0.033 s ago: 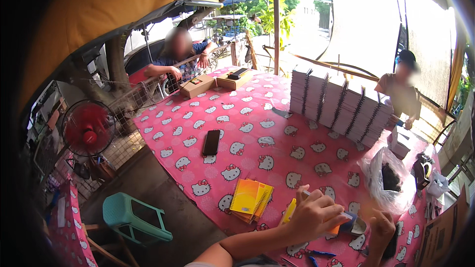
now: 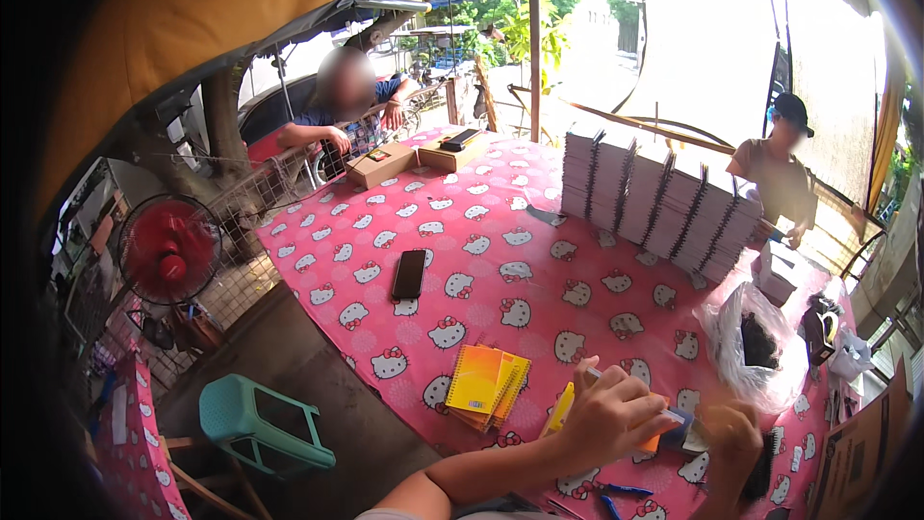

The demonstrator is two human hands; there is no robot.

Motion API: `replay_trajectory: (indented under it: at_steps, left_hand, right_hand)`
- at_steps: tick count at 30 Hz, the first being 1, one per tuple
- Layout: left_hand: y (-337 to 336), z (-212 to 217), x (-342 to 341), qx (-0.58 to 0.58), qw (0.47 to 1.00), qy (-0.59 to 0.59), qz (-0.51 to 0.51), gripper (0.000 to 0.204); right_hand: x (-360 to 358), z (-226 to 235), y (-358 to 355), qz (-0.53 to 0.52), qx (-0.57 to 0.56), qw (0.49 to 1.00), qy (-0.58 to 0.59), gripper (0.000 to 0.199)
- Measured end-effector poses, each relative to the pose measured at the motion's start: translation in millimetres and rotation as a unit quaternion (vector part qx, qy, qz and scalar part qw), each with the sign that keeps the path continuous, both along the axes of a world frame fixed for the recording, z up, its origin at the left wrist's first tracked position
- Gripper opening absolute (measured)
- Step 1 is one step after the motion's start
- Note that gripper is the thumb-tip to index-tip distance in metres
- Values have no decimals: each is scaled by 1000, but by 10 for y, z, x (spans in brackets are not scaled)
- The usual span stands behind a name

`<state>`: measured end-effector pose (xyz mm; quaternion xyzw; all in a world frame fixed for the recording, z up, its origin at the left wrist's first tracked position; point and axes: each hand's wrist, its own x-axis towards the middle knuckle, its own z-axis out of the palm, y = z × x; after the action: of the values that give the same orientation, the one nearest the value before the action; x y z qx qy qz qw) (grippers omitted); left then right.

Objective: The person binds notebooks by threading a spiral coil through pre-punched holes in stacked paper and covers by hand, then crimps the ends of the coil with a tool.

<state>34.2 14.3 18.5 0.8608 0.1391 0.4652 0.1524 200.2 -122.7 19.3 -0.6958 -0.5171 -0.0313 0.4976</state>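
Note:
My left hand (image 2: 616, 412) is closed around a small notebook with a yellow and orange cover (image 2: 561, 408), held above the near right of the table; my fingers hide most of it. My right hand (image 2: 731, 435) is beside the notebook's right end, fingers curled and slightly blurred. Whatever it pinches is hidden. Left of my hands lies a small stack of yellow and orange spiral notebooks (image 2: 486, 385). Blue-handled pliers (image 2: 626, 493) rest on the tablecloth below my hands. A bundle of black binding coils (image 2: 762, 472) lies by my right wrist.
Tall stacks of spiral-bound books (image 2: 654, 200) stand at the back right, near a clear plastic bag (image 2: 736, 351) with black contents. A phone (image 2: 409, 274) lies mid-table. Cardboard boxes (image 2: 380, 166) sit at the far edge. One person leans there; another stands right. A green stool (image 2: 255, 414) is left.
My right hand has shifted slightly left toward the notebook and turned, becoming blurred. My left hand keeps its hold on the notebook. The whole view has moved very slightly.

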Motion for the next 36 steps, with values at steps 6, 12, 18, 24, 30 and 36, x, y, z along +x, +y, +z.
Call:
replay_trajectory:
  at_steps: [6,12,18,24,30,36]
  left_hand:
    - [-20,23,16,-10,1000,-23,12,20]
    - [-17,33,-8,-24,999,-31,13,19]
    - [-44,43,-28,-8,999,-39,10,18]
    - [-42,62,-10,-28,1000,-8,3,20]
    - [-35,92,-17,-20,1000,10,13,20]
    - [-74,138,-10,-37,999,23,12,27]
  right_hand:
    - [-115,137,5,3,38,998,45,30]
    - [-120,164,97,63,3,998,-15,20]
    - [-116,225,39,111,-73,961,243,21]
    - [-144,425,77,113,-105,988,-2,17]
    - [-170,509,51,112,-121,980,-109,31]
    - [-162,396,9,97,-84,992,-17,33]
